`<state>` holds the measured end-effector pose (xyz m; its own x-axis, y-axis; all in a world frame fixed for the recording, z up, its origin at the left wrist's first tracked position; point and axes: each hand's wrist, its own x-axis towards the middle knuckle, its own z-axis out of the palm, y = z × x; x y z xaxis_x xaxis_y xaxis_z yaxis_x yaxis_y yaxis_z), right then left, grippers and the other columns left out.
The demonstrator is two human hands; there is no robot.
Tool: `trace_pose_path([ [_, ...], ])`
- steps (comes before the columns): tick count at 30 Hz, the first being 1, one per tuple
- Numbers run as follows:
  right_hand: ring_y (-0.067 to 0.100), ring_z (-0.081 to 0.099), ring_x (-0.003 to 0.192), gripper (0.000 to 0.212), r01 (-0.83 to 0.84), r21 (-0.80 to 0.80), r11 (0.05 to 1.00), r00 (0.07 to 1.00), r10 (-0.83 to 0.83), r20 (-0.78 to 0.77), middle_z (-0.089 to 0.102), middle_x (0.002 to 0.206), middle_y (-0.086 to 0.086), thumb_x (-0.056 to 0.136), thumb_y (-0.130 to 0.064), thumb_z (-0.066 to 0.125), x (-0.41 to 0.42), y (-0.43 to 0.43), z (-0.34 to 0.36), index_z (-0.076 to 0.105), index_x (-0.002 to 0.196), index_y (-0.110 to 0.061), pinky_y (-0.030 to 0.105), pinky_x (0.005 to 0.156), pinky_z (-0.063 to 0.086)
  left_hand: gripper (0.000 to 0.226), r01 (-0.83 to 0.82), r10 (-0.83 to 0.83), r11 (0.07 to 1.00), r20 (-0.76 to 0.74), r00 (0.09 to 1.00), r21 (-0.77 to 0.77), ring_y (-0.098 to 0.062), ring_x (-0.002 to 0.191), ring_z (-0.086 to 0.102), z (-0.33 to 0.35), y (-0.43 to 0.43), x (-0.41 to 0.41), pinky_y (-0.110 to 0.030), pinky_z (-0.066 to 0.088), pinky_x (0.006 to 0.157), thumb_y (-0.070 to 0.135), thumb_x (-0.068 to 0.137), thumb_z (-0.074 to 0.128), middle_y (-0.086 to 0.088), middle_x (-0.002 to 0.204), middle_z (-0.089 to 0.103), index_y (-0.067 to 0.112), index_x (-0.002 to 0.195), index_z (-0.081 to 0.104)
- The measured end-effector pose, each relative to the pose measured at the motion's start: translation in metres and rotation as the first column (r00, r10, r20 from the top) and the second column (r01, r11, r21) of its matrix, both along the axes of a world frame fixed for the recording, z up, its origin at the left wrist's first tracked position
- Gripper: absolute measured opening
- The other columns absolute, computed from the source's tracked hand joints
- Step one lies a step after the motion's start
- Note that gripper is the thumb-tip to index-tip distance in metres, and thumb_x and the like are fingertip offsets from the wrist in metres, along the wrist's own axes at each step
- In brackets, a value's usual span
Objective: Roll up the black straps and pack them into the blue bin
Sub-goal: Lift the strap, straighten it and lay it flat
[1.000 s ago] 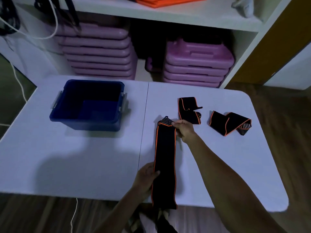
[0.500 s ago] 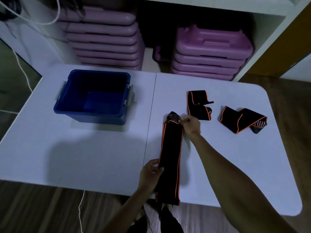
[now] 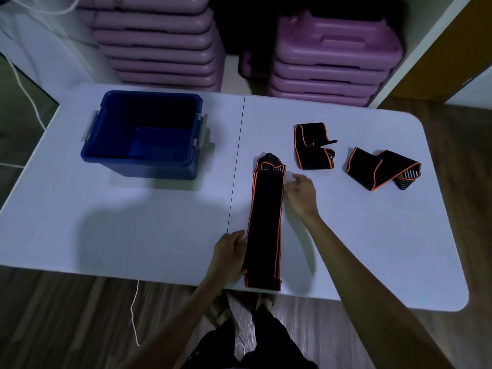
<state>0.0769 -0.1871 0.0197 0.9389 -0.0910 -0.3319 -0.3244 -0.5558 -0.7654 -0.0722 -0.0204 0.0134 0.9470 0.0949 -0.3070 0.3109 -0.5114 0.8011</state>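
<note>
A long black strap with orange edges [image 3: 265, 222] lies flat and straight on the white table [image 3: 133, 222], running from the front edge toward the middle. My left hand [image 3: 231, 251] holds its left edge near the front end. My right hand [image 3: 300, 193] hovers just right of the strap's far end, fingers apart and blurred, not gripping it. Two more black straps lie loosely folded beyond: one [image 3: 312, 146] in the middle, another [image 3: 380, 167] to the right. The blue bin [image 3: 143, 134] stands at the left rear of the table, with nothing visible inside.
Stacks of purple plastic cases [image 3: 332, 57] fill the shelf behind the table. A white cable [image 3: 134, 315] hangs down to the wooden floor at the front. My legs and feet show below the table's front edge.
My right hand has let go of the strap's far end and drawn slightly right. The strap now lies flat. The camera has tilted down and moved closer.
</note>
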Motion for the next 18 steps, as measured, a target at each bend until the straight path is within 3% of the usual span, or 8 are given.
trace_pose_path([
  [2,0.021,0.049,0.073,0.024,-0.059,-0.042,0.997,0.996,0.055,-0.075,0.048,0.074,0.006,0.091,-0.025,0.05,-0.035,-0.007,-0.002,0.047,0.071,-0.012,0.029,0.07,0.036,0.02,-0.026,0.025,0.999,-0.025,0.999,-0.033,-0.014,0.064,0.049,-0.002,0.004,-0.001,-0.027,0.038,0.064,0.017,0.095,0.042,-0.005,0.071,0.054,0.018,0.091,0.062],
  [3,0.02,0.048,0.071,0.028,-0.072,-0.048,0.996,0.992,0.066,-0.11,0.047,0.071,0.005,0.093,-0.021,0.049,-0.052,-0.011,-0.003,0.046,0.067,-0.01,0.029,0.069,0.035,0.022,-0.011,0.01,0.998,-0.026,1.0,-0.054,-0.014,0.059,0.049,-0.003,0.005,0.0,-0.028,0.038,0.06,0.014,0.096,0.041,-0.004,0.066,0.054,0.016,0.088,0.062],
  [5,0.017,0.05,0.083,0.021,-0.061,-0.028,0.998,0.986,0.056,-0.155,0.053,0.086,0.005,0.096,-0.016,0.046,-0.083,-0.014,-0.002,0.06,0.087,-0.002,0.026,0.075,0.035,0.024,0.09,-0.091,0.994,-0.002,0.996,-0.059,-0.013,0.045,0.043,-0.007,0.003,0.001,-0.028,0.036,0.051,0.009,0.095,0.038,-0.004,0.052,0.046,0.015,0.079,0.055],
  [7,0.019,0.054,0.089,0.025,-0.064,0.054,0.997,0.984,0.072,-0.166,0.057,0.094,0.008,0.097,-0.009,0.041,-0.1,-0.01,-0.002,0.062,0.103,0.003,0.02,0.074,0.037,0.026,0.205,-0.205,0.979,-0.008,0.979,-0.018,-0.011,0.041,0.044,-0.008,-0.001,0.003,-0.026,0.037,0.046,0.004,0.092,0.037,-0.007,0.05,0.046,0.02,0.094,0.059],
  [10,0.02,0.049,0.063,0.037,-0.147,0.193,0.97,0.979,0.171,-0.113,0.052,0.07,0.011,0.092,0.003,0.034,-0.107,-0.004,0.002,0.067,0.1,-0.012,0.018,0.054,0.035,0.033,0.238,-0.238,0.971,0.019,0.971,0.003,-0.009,0.04,0.04,-0.008,-0.002,0.005,-0.02,0.034,0.045,0.0,0.089,0.039,-0.004,0.05,0.041,0.021,0.104,0.06],
  [13,0.016,0.04,0.059,0.027,-0.125,0.145,0.981,0.98,0.145,-0.134,0.043,0.066,0.012,0.093,0.001,0.034,-0.107,-0.011,0.001,0.058,0.08,-0.001,0.026,0.055,0.031,0.023,0.212,-0.212,0.977,0.007,0.977,-0.014,-0.013,0.044,0.039,-0.005,0.0,0.003,-0.023,0.032,0.048,0.001,0.09,0.04,-0.007,0.051,0.04,0.01,0.086,0.06],
  [15,0.018,0.04,0.062,0.028,-0.112,0.073,0.991,0.977,0.124,-0.176,0.044,0.071,0.014,0.095,-0.007,0.034,-0.112,-0.019,-0.003,0.044,0.069,-0.002,0.029,0.058,0.031,0.025,0.168,-0.168,0.986,-0.031,0.985,-0.022,-0.015,0.047,0.036,-0.006,0.0,0.002,-0.027,0.029,0.051,0.002,0.09,0.039,-0.007,0.052,0.038,0.007,0.066,0.045],
  [18,0.02,0.046,0.064,0.03,-0.076,0.095,0.993,0.96,0.099,-0.262,0.048,0.069,0.011,0.098,-0.018,0.035,-0.125,-0.028,-0.008,0.044,0.07,-0.009,0.031,0.062,0.036,0.024,0.132,-0.138,0.99,-0.101,0.985,-0.057,-0.017,0.052,0.041,-0.013,0.001,-0.007,-0.029,0.031,0.055,0.013,0.089,0.036,-0.018,0.057,0.044,0.003,0.068,0.043],
])
